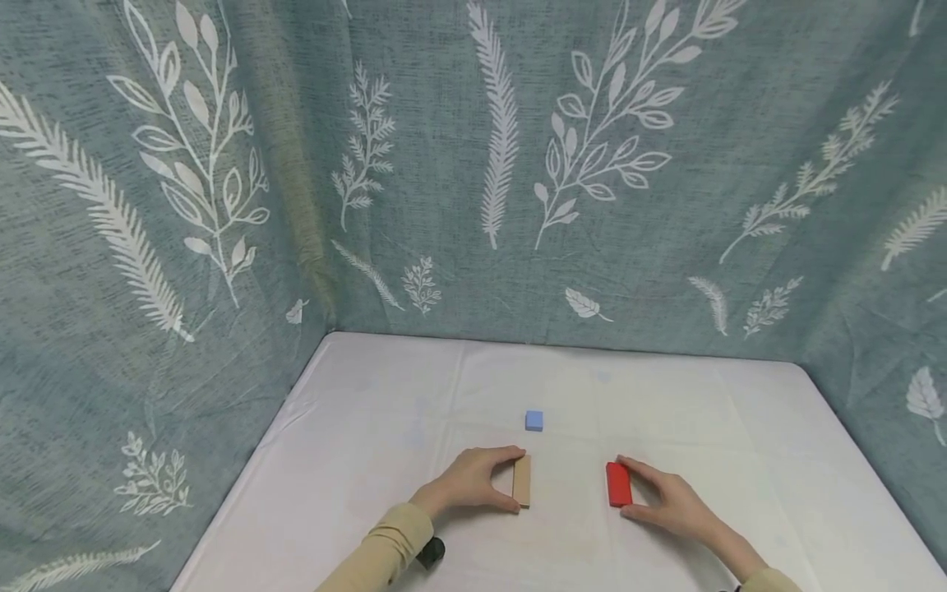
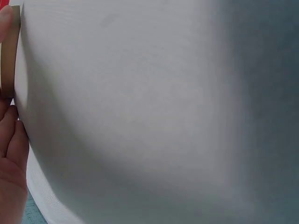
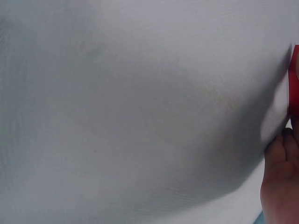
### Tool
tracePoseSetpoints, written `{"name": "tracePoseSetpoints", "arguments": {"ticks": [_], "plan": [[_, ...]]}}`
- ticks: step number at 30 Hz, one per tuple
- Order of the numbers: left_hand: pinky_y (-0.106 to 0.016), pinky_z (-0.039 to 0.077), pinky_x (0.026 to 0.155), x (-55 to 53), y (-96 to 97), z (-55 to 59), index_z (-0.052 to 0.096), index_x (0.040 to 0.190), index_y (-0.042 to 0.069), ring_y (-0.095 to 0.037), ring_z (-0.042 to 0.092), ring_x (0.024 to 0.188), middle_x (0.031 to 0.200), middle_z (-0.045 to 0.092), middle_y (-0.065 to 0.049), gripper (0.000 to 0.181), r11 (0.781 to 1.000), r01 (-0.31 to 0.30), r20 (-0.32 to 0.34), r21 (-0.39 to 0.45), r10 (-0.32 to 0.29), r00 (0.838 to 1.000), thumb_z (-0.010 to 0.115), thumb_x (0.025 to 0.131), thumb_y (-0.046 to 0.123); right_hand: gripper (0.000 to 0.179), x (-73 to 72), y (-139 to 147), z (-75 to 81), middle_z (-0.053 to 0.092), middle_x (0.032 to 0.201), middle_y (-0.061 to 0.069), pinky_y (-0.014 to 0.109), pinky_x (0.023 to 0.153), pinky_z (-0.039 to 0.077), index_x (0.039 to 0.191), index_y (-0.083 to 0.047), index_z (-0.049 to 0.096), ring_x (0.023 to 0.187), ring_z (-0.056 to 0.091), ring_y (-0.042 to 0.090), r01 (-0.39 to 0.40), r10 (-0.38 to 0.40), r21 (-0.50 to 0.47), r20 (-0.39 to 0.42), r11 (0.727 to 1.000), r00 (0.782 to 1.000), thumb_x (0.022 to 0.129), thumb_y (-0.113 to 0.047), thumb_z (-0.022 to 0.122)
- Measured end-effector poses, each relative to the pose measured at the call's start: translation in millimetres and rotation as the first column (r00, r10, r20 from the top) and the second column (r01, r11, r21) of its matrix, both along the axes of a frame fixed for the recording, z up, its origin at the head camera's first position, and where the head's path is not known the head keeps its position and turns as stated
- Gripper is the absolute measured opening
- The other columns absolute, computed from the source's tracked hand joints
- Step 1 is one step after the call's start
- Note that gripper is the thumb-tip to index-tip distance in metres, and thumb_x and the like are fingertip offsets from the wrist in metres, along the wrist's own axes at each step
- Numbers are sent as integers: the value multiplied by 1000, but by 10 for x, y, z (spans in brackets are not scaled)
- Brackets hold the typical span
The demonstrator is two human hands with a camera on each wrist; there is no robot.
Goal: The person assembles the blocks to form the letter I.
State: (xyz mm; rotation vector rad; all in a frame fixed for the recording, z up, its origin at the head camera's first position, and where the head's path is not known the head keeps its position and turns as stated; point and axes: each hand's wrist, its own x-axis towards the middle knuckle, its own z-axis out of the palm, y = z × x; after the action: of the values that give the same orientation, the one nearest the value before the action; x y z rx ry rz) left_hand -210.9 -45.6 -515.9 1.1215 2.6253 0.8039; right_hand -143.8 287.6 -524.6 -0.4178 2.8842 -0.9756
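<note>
In the head view my left hand [image 1: 473, 479] holds a flat tan wooden block [image 1: 522, 481] between thumb and fingers, at its near and far ends. To the right, my right hand [image 1: 675, 503] pinches a red rectangular block [image 1: 618, 484] the same way. Both blocks are at the tabletop, a short distance apart. A small blue cube [image 1: 534, 421] stands beyond them, touched by neither hand. The left wrist view catches the tan block [image 2: 9, 58] at its left edge, and the right wrist view shows part of the red block [image 3: 294, 88] at its right edge.
A white cloth covers the table [image 1: 370, 411]. Teal curtains [image 1: 444, 279] with white leaf prints enclose its back and sides. A small black object [image 1: 431, 552] sits at the left sleeve, by the wrist.
</note>
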Motion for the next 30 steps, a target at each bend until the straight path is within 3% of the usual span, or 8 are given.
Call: {"name": "tracePoseSetpoints", "arguments": {"ticks": [9,17,30], "plan": [[-31,39,99,-5,19,5,51,128,19,-16,48,118,129,51,3,78,999,-39,55,-7,39,998,77,60,47,72,8,-9,6,51,128,9,49,94,40,130,-12,47,120,44,32,19,-18,-43,42,999,999,69,-42,72],[-36,37,100,-3,47,11,52,127,21,-16,48,118,128,52,6,77,998,-67,90,3,67,994,78,59,46,70,17,16,-17,53,126,9,48,94,41,127,-12,50,119,45,31,40,-39,-59,28,997,999,68,-40,74],[-35,38,100,1,16,46,53,125,20,-17,47,119,127,53,5,75,997,-79,100,22,77,992,79,59,44,72,-14,-12,-11,54,126,8,48,96,38,127,-11,51,120,44,31,63,-56,-109,69,992,996,65,-38,76]]}}
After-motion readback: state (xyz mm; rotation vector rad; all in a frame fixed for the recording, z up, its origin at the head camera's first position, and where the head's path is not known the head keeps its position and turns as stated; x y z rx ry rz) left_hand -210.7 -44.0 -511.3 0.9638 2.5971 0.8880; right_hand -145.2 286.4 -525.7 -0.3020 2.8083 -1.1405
